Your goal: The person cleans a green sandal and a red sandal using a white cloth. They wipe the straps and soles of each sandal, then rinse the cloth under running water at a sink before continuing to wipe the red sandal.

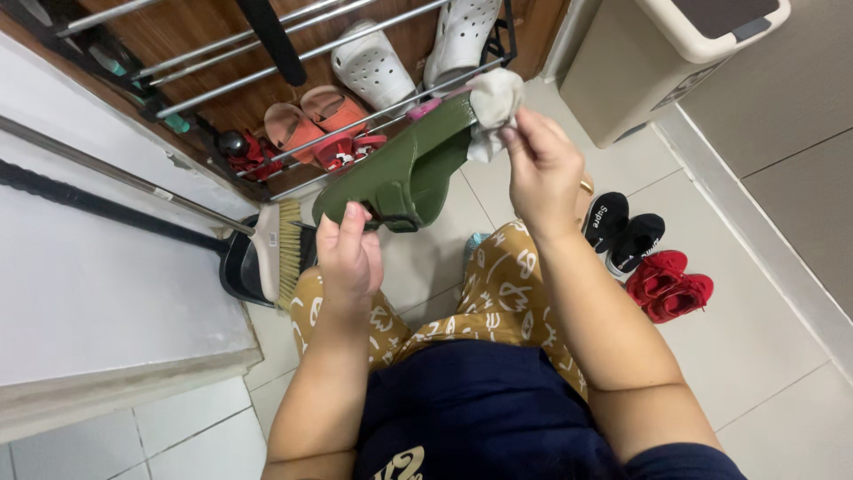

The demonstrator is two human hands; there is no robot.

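A small white label (pixel 163 194) sits wrapped on the metal broom handle (pixel 115 173), about where the handle crosses the front edge of the white ledge, to the left of the broom head. Another pale label (pixel 267 242), small and rectangular, is stuck on the beige block of the broom head (pixel 269 253), near its upper end. On the beige bin (pixel 649 62) at the top right, a greyish rectangular label (pixel 682 87) with dark print shows low on the side wall facing the floor. One black shoe (pixel 606 218) by the wall carries white lettering on its upper. No packages or screens are in view.
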